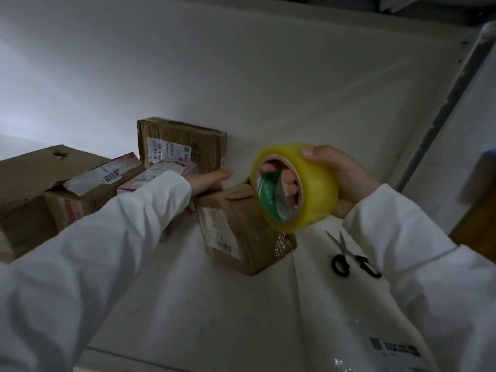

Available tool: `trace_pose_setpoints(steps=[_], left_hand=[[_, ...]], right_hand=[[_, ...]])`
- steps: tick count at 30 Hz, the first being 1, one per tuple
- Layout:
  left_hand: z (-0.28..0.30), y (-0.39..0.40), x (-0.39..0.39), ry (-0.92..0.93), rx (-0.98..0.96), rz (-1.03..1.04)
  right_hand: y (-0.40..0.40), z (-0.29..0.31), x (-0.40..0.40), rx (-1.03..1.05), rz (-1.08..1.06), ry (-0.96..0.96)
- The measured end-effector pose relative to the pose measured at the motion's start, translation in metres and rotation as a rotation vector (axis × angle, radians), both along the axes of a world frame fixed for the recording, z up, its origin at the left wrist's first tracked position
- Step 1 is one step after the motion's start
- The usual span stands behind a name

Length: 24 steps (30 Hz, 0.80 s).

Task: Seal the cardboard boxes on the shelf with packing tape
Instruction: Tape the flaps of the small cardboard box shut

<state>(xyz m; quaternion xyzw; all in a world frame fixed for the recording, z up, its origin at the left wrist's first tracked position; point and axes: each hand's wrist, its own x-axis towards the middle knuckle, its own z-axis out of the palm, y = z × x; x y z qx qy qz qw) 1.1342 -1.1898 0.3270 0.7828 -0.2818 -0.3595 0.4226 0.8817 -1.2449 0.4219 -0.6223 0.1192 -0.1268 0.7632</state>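
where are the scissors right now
In the head view the scissors lie flat on the white shelf at the right, beside the small cardboard box and just below the right hand holding the tape roll.

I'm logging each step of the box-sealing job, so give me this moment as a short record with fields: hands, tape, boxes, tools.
right hand: right hand grips the tape roll, fingers through its core
left hand: left hand flat, resting on the small box
tape: yellowish clear roll held just above that box; no strip visibly pulled out
boxes: one upright box against the wall, more boxes at left
tools: black-handled scissors lying on the shelf, untouched
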Motion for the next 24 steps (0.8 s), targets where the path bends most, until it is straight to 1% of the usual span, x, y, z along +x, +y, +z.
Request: trace_pose_setpoints(steps=[1,3,4,7,9,11,13,14,15,16,18,19,20,21,23,24], left_hand=[[-0.002,0.004,-0.003,0.014,-0.03,-0.036],[0.011,0.018,-0.019,0.008,-0.109,-0.021],[0.014,0.018,-0.017,0.006,-0.159,-0.024],[0.048,0.025,-0.025,-0.066,-0.184,-0.073],[0.069,0.027,-0.034,-0.213,-0.158,-0.144],[0.079,0.034,-0.05,-0.38,-0.138,-0.321],[0.078,0.04,-0.06,-0.602,-0.072,-0.44],[0.079,0.047,-0.065,-0.671,-0.087,-0.452],[0.077,0.05,-0.068,-0.694,-0.087,-0.453],[0.075,0.053,-0.071,-0.76,-0.065,-0.453],[0.067,0.054,-0.076,-1.051,0.117,-0.427],[0.063,0.054,-0.079,-1.153,0.178,-0.399],[0.062,0.054,-0.083,-1.192,0.193,-0.388],[0.063,0.055,-0.085,-1.184,0.187,-0.391],[0.064,0.053,-0.08,-1.125,0.186,-0.367],[0.067,0.054,-0.078,-1.084,0.221,-0.352]], right_hand=[[0.003,0.003,0.007,0.02,0.022,-0.049],[0.004,0.004,0.019,0.011,0.005,-0.058],[0.004,0.006,0.024,-0.008,-0.031,-0.044],[0.002,0.016,0.037,-0.02,-0.184,-0.005],[0.002,0.019,0.049,-0.05,-0.23,0.009],[0.004,0.018,0.058,-0.055,-0.233,0.012],[0.004,0.017,0.063,-0.07,-0.227,0.015],[0.003,0.016,0.064,-0.064,-0.216,0.013],[0.002,0.014,0.063,-0.051,-0.204,0.006],[0.0,0.013,0.061,-0.036,-0.204,-0.007],[-0.002,0.013,0.058,-0.023,-0.219,-0.019],[-0.002,0.012,0.055,-0.025,-0.219,-0.016],[-0.001,0.013,0.054,-0.033,-0.216,-0.009],[0.001,0.013,0.052,-0.049,-0.219,0.009],[0.007,0.016,0.05,-0.114,-0.265,0.078],[0.011,0.02,0.051,-0.169,-0.299,0.121]])
